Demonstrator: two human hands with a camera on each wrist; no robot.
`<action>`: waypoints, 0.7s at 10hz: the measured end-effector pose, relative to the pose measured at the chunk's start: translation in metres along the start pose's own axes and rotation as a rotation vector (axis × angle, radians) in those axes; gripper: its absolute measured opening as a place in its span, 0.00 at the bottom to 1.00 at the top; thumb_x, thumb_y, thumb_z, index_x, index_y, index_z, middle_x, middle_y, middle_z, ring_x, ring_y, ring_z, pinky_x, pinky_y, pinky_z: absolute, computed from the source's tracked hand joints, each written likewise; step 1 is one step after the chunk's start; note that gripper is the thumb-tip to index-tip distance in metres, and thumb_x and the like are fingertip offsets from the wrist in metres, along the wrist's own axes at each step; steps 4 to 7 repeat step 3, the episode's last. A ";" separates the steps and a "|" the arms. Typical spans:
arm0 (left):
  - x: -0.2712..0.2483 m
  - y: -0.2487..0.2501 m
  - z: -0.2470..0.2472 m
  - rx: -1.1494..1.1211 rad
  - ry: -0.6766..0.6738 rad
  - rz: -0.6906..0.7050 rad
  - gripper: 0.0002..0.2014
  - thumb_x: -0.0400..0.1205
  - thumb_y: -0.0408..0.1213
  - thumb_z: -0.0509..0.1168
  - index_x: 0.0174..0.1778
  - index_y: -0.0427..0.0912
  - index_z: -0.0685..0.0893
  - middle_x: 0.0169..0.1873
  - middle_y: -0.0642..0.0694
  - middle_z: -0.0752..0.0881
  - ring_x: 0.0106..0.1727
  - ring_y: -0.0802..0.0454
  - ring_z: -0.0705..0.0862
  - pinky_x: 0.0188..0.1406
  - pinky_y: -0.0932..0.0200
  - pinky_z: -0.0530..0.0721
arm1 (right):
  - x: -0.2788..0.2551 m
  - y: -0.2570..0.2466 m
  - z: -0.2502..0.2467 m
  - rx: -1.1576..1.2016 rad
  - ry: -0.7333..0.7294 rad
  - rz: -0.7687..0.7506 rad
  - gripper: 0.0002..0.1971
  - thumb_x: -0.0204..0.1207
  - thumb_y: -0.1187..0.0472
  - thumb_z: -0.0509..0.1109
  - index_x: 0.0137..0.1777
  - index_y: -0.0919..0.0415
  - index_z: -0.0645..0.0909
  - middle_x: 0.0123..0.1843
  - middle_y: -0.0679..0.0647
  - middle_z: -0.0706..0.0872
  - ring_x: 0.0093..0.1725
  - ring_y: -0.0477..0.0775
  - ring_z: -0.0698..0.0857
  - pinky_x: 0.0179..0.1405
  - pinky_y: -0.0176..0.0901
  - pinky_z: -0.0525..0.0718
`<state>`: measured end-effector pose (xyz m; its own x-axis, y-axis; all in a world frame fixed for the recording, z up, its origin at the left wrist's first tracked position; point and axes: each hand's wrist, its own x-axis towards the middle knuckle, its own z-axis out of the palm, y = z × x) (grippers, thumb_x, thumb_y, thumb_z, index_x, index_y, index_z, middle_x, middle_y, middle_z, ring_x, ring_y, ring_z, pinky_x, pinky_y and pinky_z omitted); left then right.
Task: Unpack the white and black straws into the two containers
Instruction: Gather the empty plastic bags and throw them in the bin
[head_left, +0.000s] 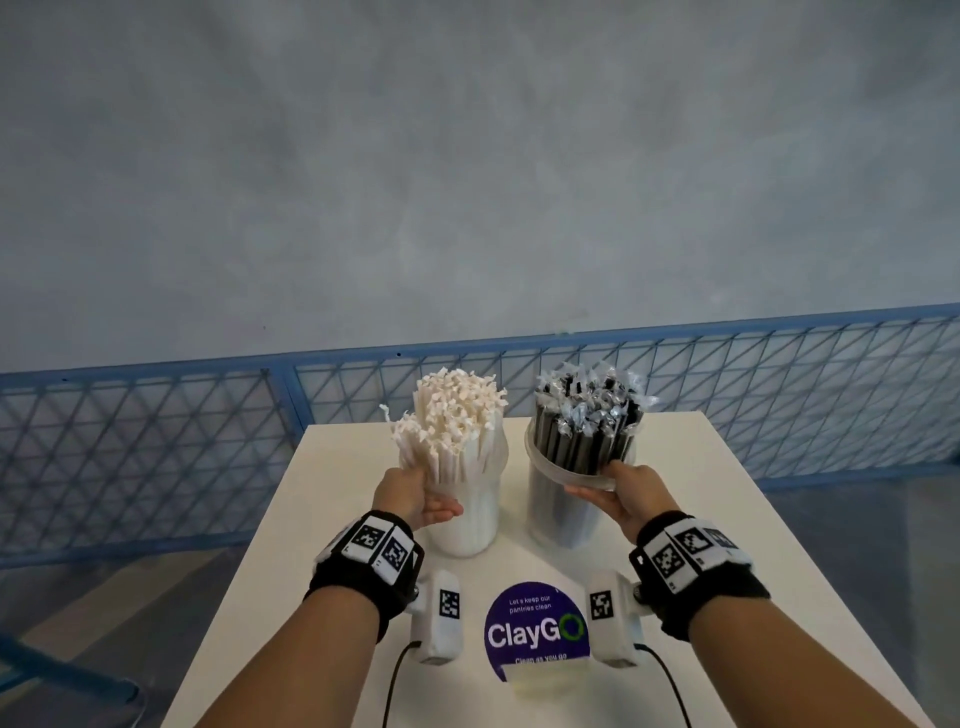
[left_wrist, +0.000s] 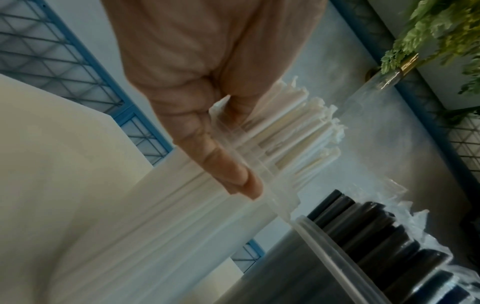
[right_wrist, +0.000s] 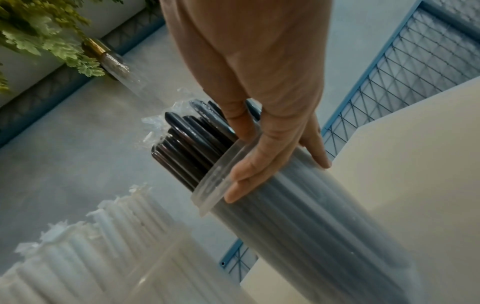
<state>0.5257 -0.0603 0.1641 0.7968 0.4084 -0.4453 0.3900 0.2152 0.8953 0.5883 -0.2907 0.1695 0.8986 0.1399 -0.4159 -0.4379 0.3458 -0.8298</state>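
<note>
- The left hand (head_left: 415, 493) is at the rim of the left container (head_left: 470, 519). From the head view the fingers lie behind the white straws (head_left: 452, 421), so how they sit cannot be read there.
- The left wrist view shows more: the thumb reaches down the container's outside while the fingers go in among the white straws (left_wrist: 285, 131). That view is blurred, so how firmly the hand grips cannot be told.
- The right hand (head_left: 623, 493) is at the rim of the right container (head_left: 563, 514). The head view shows only its back and thumb.
- The right wrist view shows the right hand (right_wrist: 262, 115) with its thumb inside the rim against the black straws (right_wrist: 187, 142) and its long fingers laid nearly straight down the outer wall of the container (right_wrist: 311, 216), pinching the rim between them.
- Both containers stand upright on the white desk (head_left: 727, 519), near each other. The white straws fill the left one and the black straws (head_left: 587, 415) the right, all in wrappers whose crumpled ends stick out above the rims.
- The lower parts of the straws show only dimly through the cloudy walls.
- A purple round sticker (head_left: 537, 631) reading "ClayGo" lies on the desk between the wrists, its lower edge covered by a pale block.
- A blue mesh fence (head_left: 156, 457) runs behind the desk.
- Only the wrist views show a green plant (right_wrist: 39, 33) in a clear vase, off to the side and partly cut off.
</note>
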 end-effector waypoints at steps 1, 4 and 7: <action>0.001 -0.004 0.000 0.008 -0.022 -0.002 0.22 0.87 0.39 0.49 0.59 0.19 0.74 0.15 0.36 0.83 0.15 0.48 0.84 0.13 0.64 0.81 | 0.005 0.006 0.000 -0.034 0.022 0.001 0.15 0.78 0.76 0.52 0.63 0.80 0.70 0.55 0.72 0.81 0.40 0.65 0.87 0.29 0.41 0.89; -0.006 -0.012 -0.006 0.017 -0.031 0.024 0.26 0.85 0.50 0.53 0.59 0.25 0.72 0.26 0.33 0.86 0.20 0.46 0.86 0.20 0.60 0.85 | -0.014 0.010 -0.010 -0.122 0.013 0.037 0.19 0.82 0.61 0.61 0.70 0.65 0.64 0.53 0.61 0.78 0.28 0.55 0.90 0.25 0.43 0.88; -0.006 -0.012 -0.006 0.017 -0.031 0.024 0.26 0.85 0.50 0.53 0.59 0.25 0.72 0.26 0.33 0.86 0.20 0.46 0.86 0.20 0.60 0.85 | -0.014 0.010 -0.010 -0.122 0.013 0.037 0.19 0.82 0.61 0.61 0.70 0.65 0.64 0.53 0.61 0.78 0.28 0.55 0.90 0.25 0.43 0.88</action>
